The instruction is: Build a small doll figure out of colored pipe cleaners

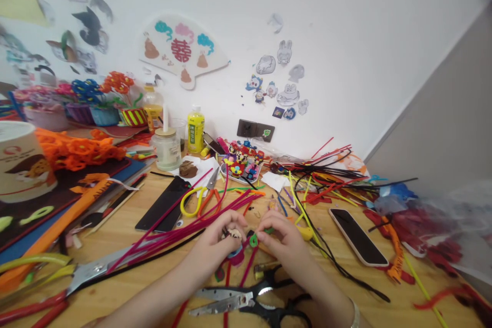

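My left hand (217, 247) is closed round a small craft piece of coiled pipe cleaners (235, 251), pink and blue with a beige top. My right hand (282, 238) pinches a green pipe cleaner loop (254, 239) at the same piece. Both hands meet at the middle of the wooden table (126, 230). A bundle of magenta pipe cleaners (180, 228) runs from under my left hand out to the left. Black-handled scissors (249, 300) lie just in front of my wrists.
A phone (358, 236) lies at the right, a black flat case (165, 204) and yellow-handled scissors (200, 199) beyond my hands. Loose pipe cleaners (330, 174) pile at the back right. Large shears (92, 269) lie left. A paper cup (21, 161), jar (166, 147) and bottle (196, 129) stand behind.
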Available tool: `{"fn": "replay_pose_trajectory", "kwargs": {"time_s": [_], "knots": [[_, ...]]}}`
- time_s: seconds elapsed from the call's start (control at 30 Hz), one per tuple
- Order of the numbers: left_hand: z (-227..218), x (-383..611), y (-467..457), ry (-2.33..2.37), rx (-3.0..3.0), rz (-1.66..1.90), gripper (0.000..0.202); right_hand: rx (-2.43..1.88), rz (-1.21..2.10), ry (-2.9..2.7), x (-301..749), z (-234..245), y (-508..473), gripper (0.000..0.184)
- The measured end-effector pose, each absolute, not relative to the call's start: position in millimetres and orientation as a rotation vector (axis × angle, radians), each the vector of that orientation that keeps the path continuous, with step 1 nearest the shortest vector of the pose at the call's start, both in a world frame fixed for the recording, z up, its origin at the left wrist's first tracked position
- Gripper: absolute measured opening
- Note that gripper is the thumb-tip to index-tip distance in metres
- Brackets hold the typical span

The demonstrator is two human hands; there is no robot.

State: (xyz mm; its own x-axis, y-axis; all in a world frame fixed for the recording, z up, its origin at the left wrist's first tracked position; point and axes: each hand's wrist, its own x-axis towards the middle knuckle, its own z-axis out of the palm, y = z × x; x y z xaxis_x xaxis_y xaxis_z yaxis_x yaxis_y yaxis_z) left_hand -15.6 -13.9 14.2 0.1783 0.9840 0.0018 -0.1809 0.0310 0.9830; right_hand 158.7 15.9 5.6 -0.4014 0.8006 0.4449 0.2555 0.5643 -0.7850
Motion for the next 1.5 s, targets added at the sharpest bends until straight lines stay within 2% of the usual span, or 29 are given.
{"fn": "replay_pose_trajectory", "kwargs": {"time_s": [0.6,1.07,1.13,1.23,1.37,1.43,1.5], "knots": [[11,-17,-12,0.826,0.957,1.137,0.022,-0.749,0.628,-1.997,159,5,12,0.016],[13,-16,-12,0.827,0.939,1.145,0.015,-0.781,0.558,-2.007,158,0,13,0.014],[14,-17,-11,0.896,0.995,1.176,0.012,-0.832,0.538,-1.984,161,1,16,0.009],[18,-20,-9,1.002,1.036,1.235,0.015,-0.999,0.514,-2.016,172,11,18,0.021],[19,-25,-5,1.077,1.03,1.276,0.02,-1.346,0.572,-2.446,189,29,4,0.004],[18,-28,-2,1.114,1.035,1.283,0.022,-1.429,0.695,-2.646,194,29,-8,0.019],[16,-31,0,1.135,1.038,1.292,0.024,-1.457,0.671,-2.735,195,24,-18,0.035]]}}
